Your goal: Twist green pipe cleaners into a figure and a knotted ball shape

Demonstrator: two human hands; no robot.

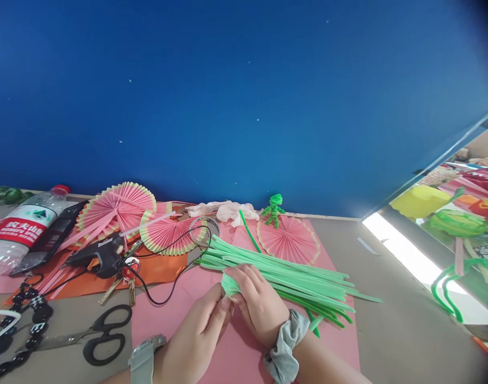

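Both hands meet over a pink sheet [167,330] at the lower middle. A small light green piece [230,285] is pinched between them, mostly covered by the fingers. My left hand [201,333], with a grey watch at its wrist, holds the piece from below and the left. From the right, my right hand [257,304] closes on it, a grey scrunchie round the wrist. Just behind and right of my right hand lies a bundle of green pipe cleaners [284,272]. Behind the bundle a small green figure [273,211] stands against the blue panel.
Left are scissors [103,333], a black glue gun [102,257] with its cord, keys [132,290], a beaded string [38,320] and a plastic bottle [22,229]. Pink pleated paper fans [174,232] lie behind. A blue panel [244,106] rises at the back; beyond its right edge are more craft items.
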